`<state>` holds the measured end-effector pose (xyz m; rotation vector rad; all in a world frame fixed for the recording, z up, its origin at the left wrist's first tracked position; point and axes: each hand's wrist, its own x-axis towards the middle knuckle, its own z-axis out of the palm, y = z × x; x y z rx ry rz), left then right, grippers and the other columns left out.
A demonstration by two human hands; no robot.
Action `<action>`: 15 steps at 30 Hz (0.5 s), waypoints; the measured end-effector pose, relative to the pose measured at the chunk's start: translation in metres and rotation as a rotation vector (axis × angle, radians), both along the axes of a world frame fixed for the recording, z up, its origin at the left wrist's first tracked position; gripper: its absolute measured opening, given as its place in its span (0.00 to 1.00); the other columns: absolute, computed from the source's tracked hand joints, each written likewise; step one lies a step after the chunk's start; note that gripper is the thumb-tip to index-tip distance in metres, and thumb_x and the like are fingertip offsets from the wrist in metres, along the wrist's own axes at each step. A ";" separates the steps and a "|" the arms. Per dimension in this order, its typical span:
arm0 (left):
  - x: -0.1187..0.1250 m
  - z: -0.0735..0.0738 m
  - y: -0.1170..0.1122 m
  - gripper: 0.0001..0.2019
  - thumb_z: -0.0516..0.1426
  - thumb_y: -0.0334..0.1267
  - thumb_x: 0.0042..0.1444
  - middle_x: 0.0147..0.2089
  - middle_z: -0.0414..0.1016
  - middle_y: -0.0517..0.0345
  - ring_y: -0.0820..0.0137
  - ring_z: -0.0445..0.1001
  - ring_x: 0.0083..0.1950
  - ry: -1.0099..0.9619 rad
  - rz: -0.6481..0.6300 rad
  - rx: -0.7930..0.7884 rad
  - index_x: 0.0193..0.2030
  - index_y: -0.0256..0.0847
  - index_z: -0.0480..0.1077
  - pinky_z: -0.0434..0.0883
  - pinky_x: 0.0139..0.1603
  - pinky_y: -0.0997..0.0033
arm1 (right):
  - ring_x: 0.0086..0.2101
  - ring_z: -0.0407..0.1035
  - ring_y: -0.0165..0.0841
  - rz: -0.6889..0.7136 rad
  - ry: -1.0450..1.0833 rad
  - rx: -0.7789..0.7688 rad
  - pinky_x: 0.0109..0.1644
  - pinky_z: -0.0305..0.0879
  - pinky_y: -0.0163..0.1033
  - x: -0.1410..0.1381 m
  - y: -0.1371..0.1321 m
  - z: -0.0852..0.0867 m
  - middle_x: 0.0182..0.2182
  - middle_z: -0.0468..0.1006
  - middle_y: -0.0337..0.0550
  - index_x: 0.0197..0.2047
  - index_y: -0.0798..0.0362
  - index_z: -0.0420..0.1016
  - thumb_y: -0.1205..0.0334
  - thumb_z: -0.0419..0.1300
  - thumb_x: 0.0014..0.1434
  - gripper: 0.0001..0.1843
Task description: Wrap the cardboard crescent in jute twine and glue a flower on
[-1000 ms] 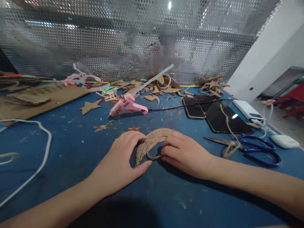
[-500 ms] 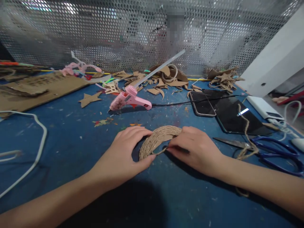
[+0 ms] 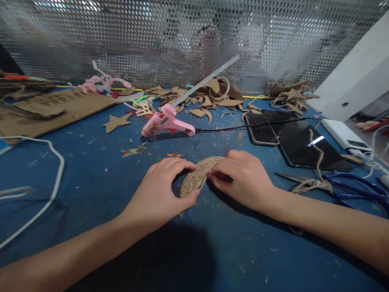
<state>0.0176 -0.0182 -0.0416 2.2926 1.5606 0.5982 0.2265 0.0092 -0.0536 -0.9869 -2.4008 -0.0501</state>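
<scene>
A crescent-shaped piece wrapped in brown twine (image 3: 197, 176) lies on the blue table (image 3: 91, 178) in front of me. My left hand (image 3: 159, 194) grips its lower left end, thumb under the tip and fingers curled over the top. My right hand (image 3: 243, 180) is closed on the crescent's right part, fingers pinched against the twine. A loose strand of twine (image 3: 317, 162) trails to the right, over a dark tablet and onto the scissors.
A pink glue gun (image 3: 167, 123) with a glue stick lies behind the crescent, its black cord running right. Cardboard scraps (image 3: 212, 99), a cardboard star (image 3: 117, 121), two dark devices (image 3: 300, 142), blue-handled scissors (image 3: 343, 188), a white cable (image 3: 51, 178) and a perforated metal screen (image 3: 182, 40) surround the area.
My right hand has slid left along the crescent and now covers more of it. The small twine loop under the crescent is no longer visible. My left hand keeps its grip.
</scene>
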 end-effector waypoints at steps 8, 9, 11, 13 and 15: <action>0.007 0.000 0.000 0.15 0.59 0.42 0.48 0.47 0.75 0.57 0.58 0.71 0.52 -0.057 0.066 -0.032 0.44 0.46 0.72 0.66 0.54 0.52 | 0.26 0.59 0.32 -0.011 0.024 0.000 0.31 0.51 0.38 0.003 0.000 -0.001 0.21 0.74 0.38 0.26 0.53 0.74 0.67 0.59 0.57 0.09; 0.008 0.000 0.000 0.15 0.59 0.41 0.47 0.46 0.75 0.57 0.58 0.71 0.51 -0.059 0.073 -0.032 0.44 0.46 0.72 0.66 0.54 0.52 | 0.26 0.58 0.32 -0.011 0.022 0.000 0.31 0.50 0.38 0.003 0.000 -0.001 0.21 0.74 0.38 0.26 0.53 0.73 0.67 0.59 0.57 0.09; 0.009 0.002 0.000 0.14 0.58 0.40 0.47 0.46 0.75 0.57 0.58 0.71 0.50 -0.060 0.082 -0.031 0.43 0.46 0.72 0.67 0.53 0.53 | 0.26 0.58 0.32 -0.004 0.024 0.000 0.31 0.50 0.38 0.005 0.000 -0.001 0.21 0.74 0.38 0.26 0.53 0.73 0.66 0.58 0.58 0.09; 0.011 0.003 0.000 0.14 0.58 0.40 0.46 0.46 0.76 0.57 0.58 0.72 0.50 -0.061 0.090 -0.032 0.43 0.45 0.72 0.67 0.53 0.53 | 0.26 0.57 0.32 0.025 0.037 0.006 0.31 0.50 0.38 0.007 0.000 -0.001 0.21 0.74 0.39 0.28 0.53 0.74 0.66 0.57 0.60 0.09; 0.012 0.003 0.000 0.15 0.57 0.39 0.46 0.46 0.76 0.57 0.58 0.72 0.50 -0.067 0.101 -0.033 0.43 0.45 0.72 0.66 0.53 0.53 | 0.26 0.58 0.31 0.080 0.042 0.011 0.32 0.51 0.38 0.008 0.000 -0.002 0.24 0.76 0.39 0.33 0.53 0.75 0.66 0.56 0.62 0.09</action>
